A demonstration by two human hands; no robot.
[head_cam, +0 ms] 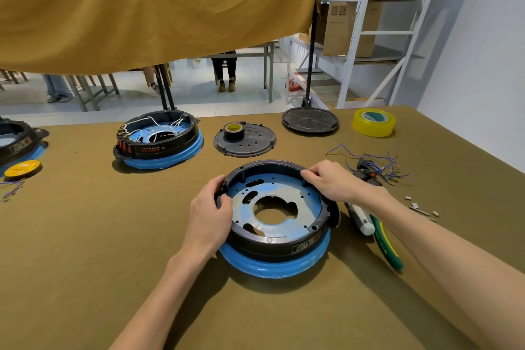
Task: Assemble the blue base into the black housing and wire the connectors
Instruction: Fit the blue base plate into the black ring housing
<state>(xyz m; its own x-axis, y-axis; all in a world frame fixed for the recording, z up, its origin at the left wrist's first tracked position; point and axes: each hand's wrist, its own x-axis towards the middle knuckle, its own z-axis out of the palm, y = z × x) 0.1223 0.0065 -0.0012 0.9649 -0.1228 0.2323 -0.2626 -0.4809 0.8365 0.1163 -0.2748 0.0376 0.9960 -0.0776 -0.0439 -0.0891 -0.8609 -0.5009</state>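
The black housing (279, 244) sat over the blue base (272, 266) near the table's (85, 236) front middle. The left hand (210, 214) gripped its left rim with curled fingers; the right hand (331, 179) pinched the far-right rim. Loose connector wires (375, 165) lay just right.

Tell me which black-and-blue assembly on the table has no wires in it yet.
The near one, black housing, gripped by both hands; the far-left unit already holds white wires.

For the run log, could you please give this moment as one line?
left hand grips black housing | right hand grips rim | blue base seated | unwired
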